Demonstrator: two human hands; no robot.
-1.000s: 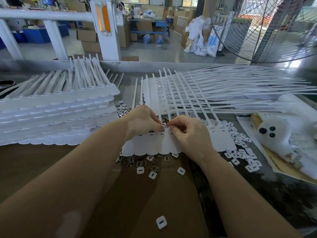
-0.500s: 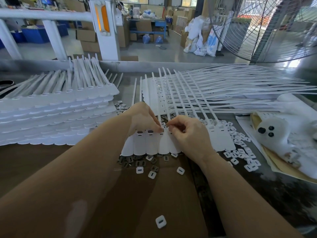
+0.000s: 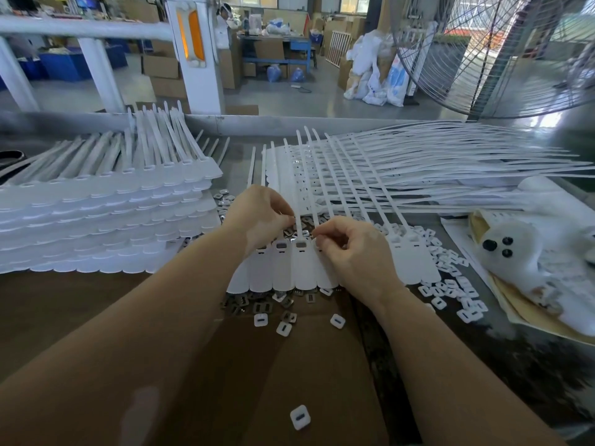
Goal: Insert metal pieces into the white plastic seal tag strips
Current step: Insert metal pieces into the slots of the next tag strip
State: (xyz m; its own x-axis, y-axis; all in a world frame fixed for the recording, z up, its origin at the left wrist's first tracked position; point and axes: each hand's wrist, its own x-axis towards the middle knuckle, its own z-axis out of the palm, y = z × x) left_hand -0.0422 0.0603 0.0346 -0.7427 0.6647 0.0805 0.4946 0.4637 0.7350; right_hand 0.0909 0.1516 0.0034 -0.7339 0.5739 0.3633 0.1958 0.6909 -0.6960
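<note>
My left hand (image 3: 257, 217) and right hand (image 3: 351, 249) pinch at the flat white plastic seal tag strip (image 3: 302, 265), its tails pointing away from me; what the fingers hold is hidden.

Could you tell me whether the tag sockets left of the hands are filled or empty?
Filled: two sockets show grey metal pieces seated inside.

Large wire-guard fan (image 3: 502, 56) stands at right, behind bench. White post (image 3: 197, 53) with orange reflector (image 3: 192, 33) rises at centre-left, white rail (image 3: 83, 29) running left from it. Cardboard boxes (image 3: 161, 66) and blue table (image 3: 273, 43) on floor beyond; white sacks (image 3: 373, 75) heaped near fan. Worker (image 3: 222, 24) at far table.
</note>
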